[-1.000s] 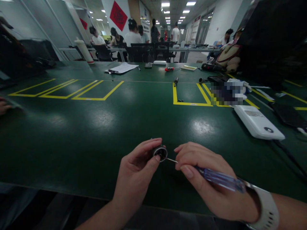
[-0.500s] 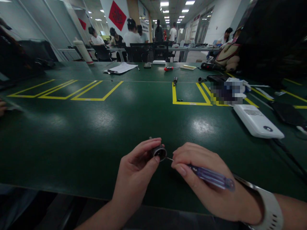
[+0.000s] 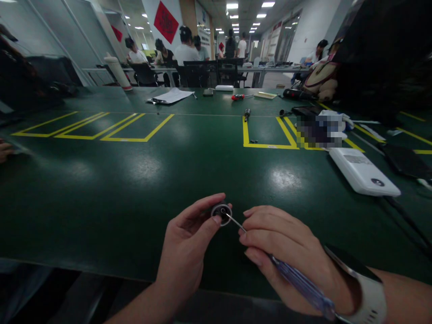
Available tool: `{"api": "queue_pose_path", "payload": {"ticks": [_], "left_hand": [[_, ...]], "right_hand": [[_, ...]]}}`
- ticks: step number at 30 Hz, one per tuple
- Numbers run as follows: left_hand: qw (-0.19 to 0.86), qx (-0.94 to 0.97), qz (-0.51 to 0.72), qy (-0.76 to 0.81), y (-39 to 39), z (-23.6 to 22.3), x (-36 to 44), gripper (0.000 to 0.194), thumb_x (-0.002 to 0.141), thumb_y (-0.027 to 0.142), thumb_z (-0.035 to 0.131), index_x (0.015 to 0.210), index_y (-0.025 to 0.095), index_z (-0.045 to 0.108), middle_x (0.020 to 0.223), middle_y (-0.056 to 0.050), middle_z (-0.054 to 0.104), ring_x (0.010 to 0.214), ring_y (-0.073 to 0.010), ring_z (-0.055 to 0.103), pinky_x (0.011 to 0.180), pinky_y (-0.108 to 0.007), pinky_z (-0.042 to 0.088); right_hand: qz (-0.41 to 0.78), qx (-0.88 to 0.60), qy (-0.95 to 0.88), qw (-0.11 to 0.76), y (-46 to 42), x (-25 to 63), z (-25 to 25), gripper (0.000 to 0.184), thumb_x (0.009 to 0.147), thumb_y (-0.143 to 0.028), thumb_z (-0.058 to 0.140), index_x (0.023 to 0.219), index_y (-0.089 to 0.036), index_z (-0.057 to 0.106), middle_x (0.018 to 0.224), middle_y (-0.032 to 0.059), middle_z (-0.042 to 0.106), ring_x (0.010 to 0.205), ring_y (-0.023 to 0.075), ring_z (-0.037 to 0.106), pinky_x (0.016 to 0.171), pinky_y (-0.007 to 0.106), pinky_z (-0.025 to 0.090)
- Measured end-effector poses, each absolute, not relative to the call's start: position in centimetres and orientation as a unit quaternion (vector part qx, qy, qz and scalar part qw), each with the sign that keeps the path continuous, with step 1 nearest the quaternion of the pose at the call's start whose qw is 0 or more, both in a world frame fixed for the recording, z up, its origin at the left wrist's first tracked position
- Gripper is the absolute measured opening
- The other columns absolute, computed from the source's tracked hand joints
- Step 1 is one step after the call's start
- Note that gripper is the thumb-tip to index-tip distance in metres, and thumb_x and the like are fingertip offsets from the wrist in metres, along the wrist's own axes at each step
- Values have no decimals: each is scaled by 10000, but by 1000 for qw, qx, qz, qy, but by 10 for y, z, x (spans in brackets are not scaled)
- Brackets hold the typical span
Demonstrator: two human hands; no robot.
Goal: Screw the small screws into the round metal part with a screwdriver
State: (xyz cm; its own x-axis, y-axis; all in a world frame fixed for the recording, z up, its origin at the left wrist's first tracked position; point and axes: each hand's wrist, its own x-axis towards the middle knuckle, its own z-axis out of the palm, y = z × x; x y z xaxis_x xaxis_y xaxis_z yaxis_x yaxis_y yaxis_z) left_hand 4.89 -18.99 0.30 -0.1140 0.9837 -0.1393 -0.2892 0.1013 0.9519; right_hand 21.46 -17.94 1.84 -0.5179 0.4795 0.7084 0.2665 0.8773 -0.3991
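Between the thumb and fingers of my left hand (image 3: 189, 238) is a small round metal housing (image 3: 222, 214), its hollow end turned toward me. Dark parts show inside its rim. My right hand (image 3: 286, 252) is closed around a screwdriver (image 3: 300, 281) with a clear purple-blue handle. The thin metal shaft points up and left, and its tip lies inside the housing's opening. Whether the tip sits in a screw I cannot tell. Both hands are above the green table near its front edge.
Yellow tape (image 3: 270, 146) marks boxes on the green table (image 3: 101, 193). A metal part (image 3: 247, 114) and tiny dark pieces (image 3: 254, 141) lie by one box. Farther back are a red screwdriver (image 3: 238, 97) and papers (image 3: 173, 95). A white power bank (image 3: 364, 171) with a cable lies right.
The housing has turned so its opening faces me more. My right hand has shifted slightly down, the screwdriver is steeper, and its tip has moved from the rim into the opening.
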Motion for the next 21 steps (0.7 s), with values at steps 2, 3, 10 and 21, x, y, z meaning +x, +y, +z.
{"api": "queue_pose_path", "payload": {"ticks": [2, 3, 10, 21], "left_hand": [[562, 369, 558, 487, -190, 2, 48, 266, 704, 161, 672, 969, 166, 694, 929, -82, 721, 888, -202, 668, 803, -268, 517], [561, 373, 554, 488, -190, 2, 48, 265, 705, 164, 671, 968, 164, 695, 930, -84, 721, 881, -204, 670, 807, -278, 518], [531, 405, 547, 505, -189, 3, 48, 197, 713, 182, 660, 903, 169, 708, 941, -71, 719, 805, -185, 682, 776, -280, 542], [509, 411, 543, 527, -190, 6, 50, 145, 729, 189, 639, 851, 169, 714, 999, -72, 708, 763, -180, 691, 733, -263, 558]], "right_hand": [[109, -218, -865, 439, -180, 214, 19, 118, 833, -82, 493, 868, -93, 605, 811, 98, 679, 854, 177, 631, 822, 333, 530], [103, -218, -866, 438, -181, 214, 19, 116, 836, -88, 494, 865, -96, 606, 808, 96, 680, 855, 176, 631, 826, 333, 531], [87, -206, -873, 433, -183, 214, 17, 102, 837, -101, 507, 860, -99, 606, 797, 87, 675, 844, 176, 628, 852, 345, 530], [72, -210, -879, 422, -187, 211, 22, 138, 857, -136, 499, 792, -99, 616, 742, 85, 666, 798, 182, 628, 826, 334, 533]]}}
